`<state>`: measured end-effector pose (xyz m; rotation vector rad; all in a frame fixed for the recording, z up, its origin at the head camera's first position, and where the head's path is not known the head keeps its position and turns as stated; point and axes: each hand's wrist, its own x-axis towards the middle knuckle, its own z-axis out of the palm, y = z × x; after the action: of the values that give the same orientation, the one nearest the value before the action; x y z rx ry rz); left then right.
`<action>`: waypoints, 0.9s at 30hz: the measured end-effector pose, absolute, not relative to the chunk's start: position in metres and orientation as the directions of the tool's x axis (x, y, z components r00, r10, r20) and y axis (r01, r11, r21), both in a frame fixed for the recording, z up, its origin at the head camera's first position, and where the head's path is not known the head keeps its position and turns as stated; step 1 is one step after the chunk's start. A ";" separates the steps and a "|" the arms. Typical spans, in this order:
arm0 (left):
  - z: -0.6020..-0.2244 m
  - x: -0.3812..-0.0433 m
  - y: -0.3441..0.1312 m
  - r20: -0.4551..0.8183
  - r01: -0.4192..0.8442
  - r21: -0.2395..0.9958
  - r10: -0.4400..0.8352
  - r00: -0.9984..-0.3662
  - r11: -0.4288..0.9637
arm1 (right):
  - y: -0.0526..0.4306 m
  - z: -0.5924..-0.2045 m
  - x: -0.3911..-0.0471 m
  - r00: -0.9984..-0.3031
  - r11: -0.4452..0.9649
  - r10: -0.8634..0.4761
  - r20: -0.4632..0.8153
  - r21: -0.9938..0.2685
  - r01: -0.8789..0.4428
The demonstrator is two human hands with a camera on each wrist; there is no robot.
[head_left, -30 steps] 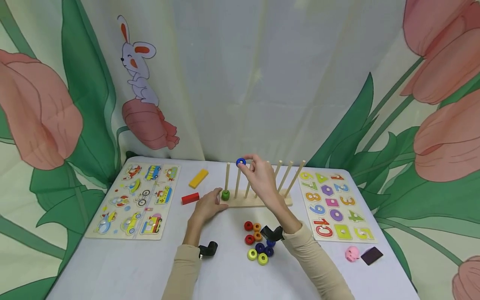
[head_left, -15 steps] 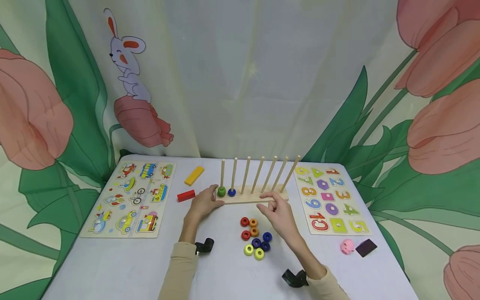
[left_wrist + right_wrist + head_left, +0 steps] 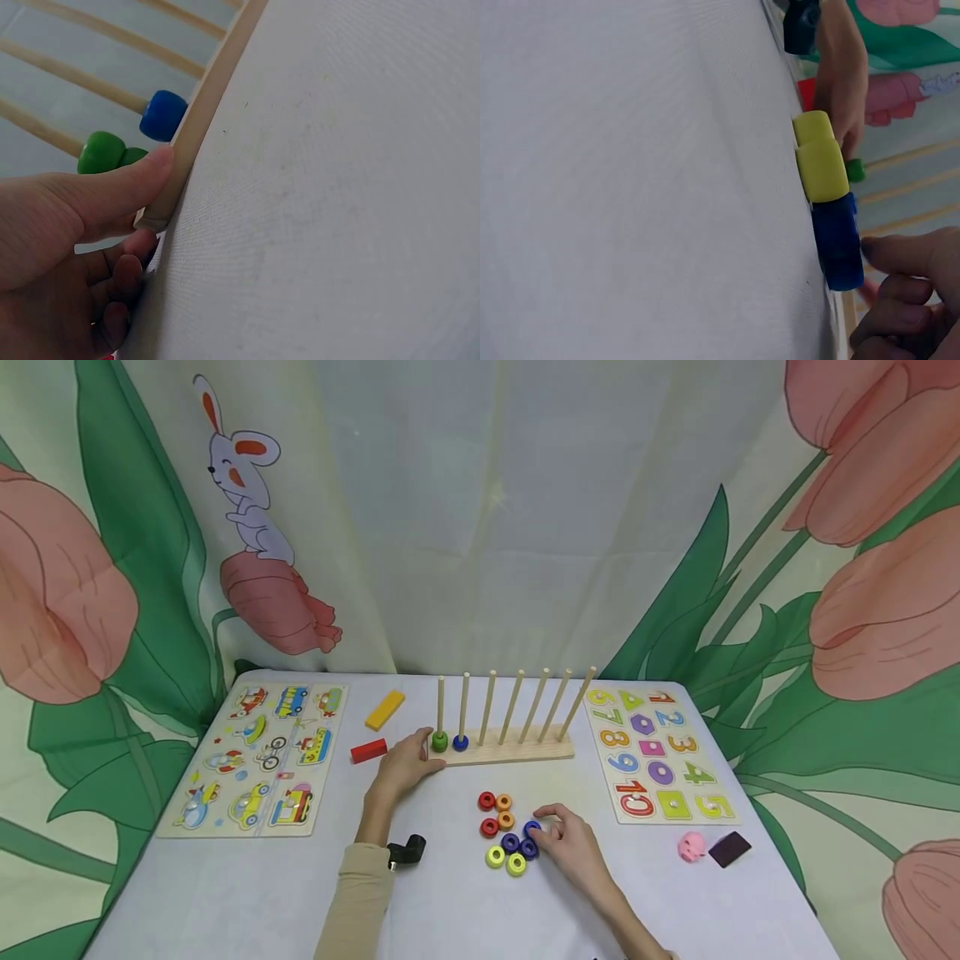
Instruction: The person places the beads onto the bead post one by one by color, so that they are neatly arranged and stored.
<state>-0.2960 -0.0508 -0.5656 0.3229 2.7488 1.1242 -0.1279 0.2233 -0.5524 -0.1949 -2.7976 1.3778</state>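
Note:
A wooden peg rack [image 3: 510, 749] with several upright pegs stands on the table. A green ring stack [image 3: 439, 742] sits low on its leftmost peg, and one blue ring [image 3: 461, 742] is at the foot of the second. My left hand [image 3: 405, 766] grips the rack's left end; the left wrist view shows the thumb [image 3: 139, 180] against the base beside the green rings. At the loose rings, my right hand [image 3: 576, 847] has thumb and index finger spread at a blue ring [image 3: 532, 828]. Its thumb tip [image 3: 881, 253] overlaps the dark blue rings' edge [image 3: 838, 244] in the right wrist view.
Red [image 3: 487, 800], orange [image 3: 504, 802], dark blue [image 3: 511, 842] and yellow rings [image 3: 516, 864] lie clustered before the rack. A vehicle puzzle board [image 3: 255, 760], red block [image 3: 368, 751] and yellow block [image 3: 385, 710] are left. A number board [image 3: 660, 760], pink pig [image 3: 692, 846] and dark rectangle [image 3: 730, 849] are right.
The blue ring that my right hand held at the second peg's top now sits at that peg's foot. My right hand released it and moved down to the loose rings. The left hand stays put.

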 end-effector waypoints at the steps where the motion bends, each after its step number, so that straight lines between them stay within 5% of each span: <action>1: -0.565 -0.296 -0.051 -0.063 0.139 0.705 0.256 -0.965 0.696 | 0.224 -0.554 -0.128 -0.992 0.613 0.118 -0.052 -0.782 0.114; 16: -0.559 -0.293 -0.049 -0.058 0.139 0.699 0.249 -0.967 0.702 | 0.220 -0.550 -0.129 -0.995 0.661 0.096 -0.002 -0.748 0.065; 27: -0.559 -0.293 -0.050 -0.060 0.149 0.697 0.264 -0.963 0.701 | 0.173 -0.466 -0.170 -0.958 0.618 0.036 0.283 -0.760 -0.201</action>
<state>-0.2931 -0.0503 -0.5586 0.3361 2.7522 1.1081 -0.1698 0.1731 -0.4663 0.1349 -2.5735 1.2585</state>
